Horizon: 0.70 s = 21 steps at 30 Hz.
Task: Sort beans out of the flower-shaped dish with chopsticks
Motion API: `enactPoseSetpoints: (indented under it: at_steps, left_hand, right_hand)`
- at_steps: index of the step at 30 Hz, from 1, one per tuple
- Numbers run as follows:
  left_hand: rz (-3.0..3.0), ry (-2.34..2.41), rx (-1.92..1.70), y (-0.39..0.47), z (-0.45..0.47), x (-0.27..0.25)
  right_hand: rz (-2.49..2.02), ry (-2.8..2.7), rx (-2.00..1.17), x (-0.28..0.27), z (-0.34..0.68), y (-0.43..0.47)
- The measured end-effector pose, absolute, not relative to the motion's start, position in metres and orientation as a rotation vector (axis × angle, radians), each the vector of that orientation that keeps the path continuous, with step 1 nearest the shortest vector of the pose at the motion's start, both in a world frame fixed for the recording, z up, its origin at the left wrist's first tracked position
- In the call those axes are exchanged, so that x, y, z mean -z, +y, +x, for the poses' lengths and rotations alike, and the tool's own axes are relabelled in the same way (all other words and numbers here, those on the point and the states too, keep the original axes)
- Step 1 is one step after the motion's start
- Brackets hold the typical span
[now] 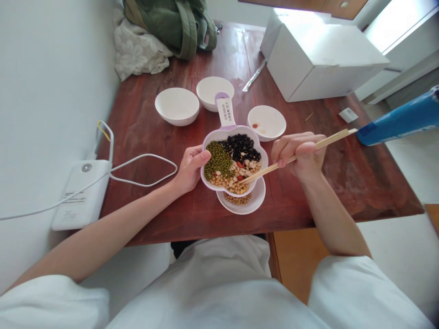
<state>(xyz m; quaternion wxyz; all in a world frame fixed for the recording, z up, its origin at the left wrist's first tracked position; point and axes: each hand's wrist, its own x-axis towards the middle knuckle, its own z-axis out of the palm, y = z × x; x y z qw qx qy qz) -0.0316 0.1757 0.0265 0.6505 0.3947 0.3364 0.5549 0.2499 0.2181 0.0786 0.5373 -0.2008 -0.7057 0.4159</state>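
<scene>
My left hand [191, 168] grips the left rim of a flower-shaped tray [205, 137], white with a lilac edge and a labelled handle pointing away from me. Inside lie green mung beans [217, 160], black beans [242, 147], yellow soybeans [224, 182] and pale and red nuts [244, 171]. Pinched in my right hand [302, 153] are wooden chopsticks [272, 168], their tips among the soybeans and nuts. Beneath the tray's near edge, partly hidden, stands a white bowl [259, 201] holding soybeans [236, 199].
Beyond the tray stand a left white bowl [177, 105], a middle one [209, 87] and a right one [274, 119] with a small red piece. A white box [295, 68], green bag [164, 25], blue object [398, 116] and power bank [80, 194] with a looped cable surround them.
</scene>
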Motion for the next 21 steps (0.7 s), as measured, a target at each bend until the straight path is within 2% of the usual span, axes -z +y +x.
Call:
enactPoseSetpoints:
  at_steps: [7,21]
  left_hand:
    - [0.862,0.719,-1.251,0.177,-0.034,-0.02]
    - [0.891,0.728,-1.272,0.177,-0.032,-0.023]
  right_hand:
    - [-0.572,-1.505,-1.169,-0.075,0.235,0.221]
    - [-0.67,-1.359,-1.295,-0.072,0.227,0.221]
